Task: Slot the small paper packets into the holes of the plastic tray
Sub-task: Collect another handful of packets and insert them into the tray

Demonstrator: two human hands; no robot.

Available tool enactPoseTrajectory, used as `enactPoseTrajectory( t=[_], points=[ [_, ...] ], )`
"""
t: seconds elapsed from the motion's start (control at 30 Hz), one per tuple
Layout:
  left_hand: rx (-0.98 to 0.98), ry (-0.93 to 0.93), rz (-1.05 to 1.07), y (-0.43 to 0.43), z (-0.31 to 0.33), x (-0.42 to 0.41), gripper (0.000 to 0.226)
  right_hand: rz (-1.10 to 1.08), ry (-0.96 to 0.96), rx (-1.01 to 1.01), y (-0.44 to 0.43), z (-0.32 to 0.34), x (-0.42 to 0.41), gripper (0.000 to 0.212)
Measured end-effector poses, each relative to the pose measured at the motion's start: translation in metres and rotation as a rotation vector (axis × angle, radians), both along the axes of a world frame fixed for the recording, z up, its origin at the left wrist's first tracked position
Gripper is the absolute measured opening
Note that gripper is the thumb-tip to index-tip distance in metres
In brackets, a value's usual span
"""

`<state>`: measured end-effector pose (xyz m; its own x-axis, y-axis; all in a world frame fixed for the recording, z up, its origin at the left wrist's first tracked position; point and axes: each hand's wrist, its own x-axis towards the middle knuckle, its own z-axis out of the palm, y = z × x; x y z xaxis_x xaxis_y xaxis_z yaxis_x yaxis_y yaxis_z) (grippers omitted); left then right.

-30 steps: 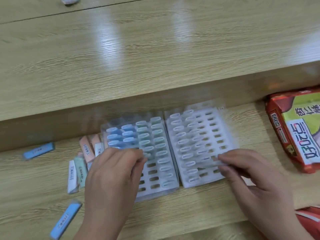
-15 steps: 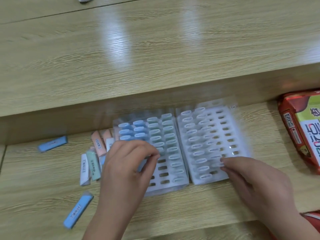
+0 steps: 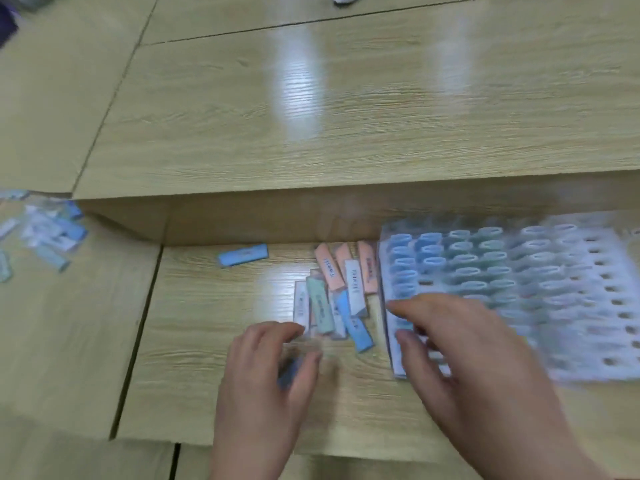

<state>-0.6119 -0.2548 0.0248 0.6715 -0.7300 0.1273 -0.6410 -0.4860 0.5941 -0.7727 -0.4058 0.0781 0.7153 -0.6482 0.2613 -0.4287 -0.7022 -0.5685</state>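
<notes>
Two clear plastic trays (image 3: 588, 271) lie side by side at the right, with blue and green packets standing in the left tray's holes. A loose pile of packets (image 3: 341, 292) in orange, white, green and blue lies just left of the trays. My left hand (image 3: 270, 375) is in front of that pile. Its thumb and fingers curl around a blurred blue packet (image 3: 289, 372) on the table. My right hand (image 3: 467, 358) reaches over the left tray's near left corner with fingers spread and holds nothing.
A single blue packet (image 3: 243, 254) lies further left by the raised wooden step (image 3: 277, 216). More packets (image 3: 45, 233) are scattered at the far left edge. The desk's front edge (image 3: 242, 441) runs under my wrists.
The view swung left. My left hand left the tray and came down over the blue packet in front of the pile. My right hand shifted from the right tray to the left tray's corner.
</notes>
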Motion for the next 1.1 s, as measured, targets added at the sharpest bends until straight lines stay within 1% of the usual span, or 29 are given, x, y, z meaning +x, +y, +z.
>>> enactPoseTrajectory(
  t=[0.07,0.13,0.17,0.23,0.3,0.37,0.43,0.53,0.63,0.7,0.77,0.83,0.87,0.93,1.0,1.07,1.1],
  points=[
    [0.111,-0.037,-0.035,0.024,-0.013,0.009,0.041,0.061,0.131,0.032,0.019,-0.004,0.040,0.028],
    [0.194,-0.049,-0.079,0.039,-0.023,0.012,0.045,0.032,0.310,0.036,0.030,-0.006,0.074,0.025],
    [0.208,-0.037,-0.079,0.042,-0.026,0.012,0.044,0.009,0.395,0.060,0.033,-0.009,0.086,0.028],
    [0.194,0.006,-0.041,0.043,-0.030,0.014,0.033,-0.032,0.535,0.047,0.037,-0.019,0.101,0.034],
    [0.182,0.072,0.015,0.040,-0.030,0.019,0.027,-0.077,0.619,0.020,0.038,-0.025,0.108,0.035],
    [0.173,0.138,0.063,0.037,-0.028,0.027,0.028,-0.115,0.665,0.000,0.037,-0.029,0.113,0.035],
    [0.169,0.191,0.092,0.035,-0.025,0.035,0.028,-0.141,0.661,0.033,0.036,-0.030,0.118,0.032],
    [0.134,0.253,0.115,0.034,-0.019,0.045,0.026,-0.171,0.545,0.118,0.033,-0.030,0.120,0.020],
    [0.009,0.361,0.155,0.033,-0.012,0.052,0.024,-0.165,0.376,0.227,0.031,-0.026,0.114,0.010],
    [-0.129,0.576,0.196,0.028,-0.001,0.052,0.029,-0.166,0.224,0.347,0.028,-0.017,0.103,0.011],
    [-0.247,0.798,0.152,0.018,0.014,0.048,0.026,-0.147,0.059,0.535,0.025,-0.004,0.087,0.011],
    [-0.290,0.874,0.064,0.004,0.028,0.040,0.022,-0.111,-0.140,0.777,0.022,0.012,0.066,0.016],
    [-0.301,0.881,0.031,-0.004,0.035,0.034,0.024,-0.113,-0.224,0.863,0.018,0.020,0.053,0.017],
    [-0.293,0.833,0.010,-0.021,0.045,0.020,0.030,-0.154,-0.347,0.939,0.007,0.032,0.025,0.013],
    [-0.286,0.725,-0.016,-0.040,0.055,0.006,0.030,-0.201,-0.410,0.930,-0.008,0.037,-0.005,0.011],
    [-0.302,0.639,-0.074,-0.061,0.065,-0.007,0.023,-0.234,-0.448,0.871,-0.024,0.037,-0.031,0.009],
    [-0.298,0.608,-0.109,-0.072,0.069,-0.013,0.019,-0.247,-0.472,0.841,-0.032,0.037,-0.042,0.011]
  ],
)
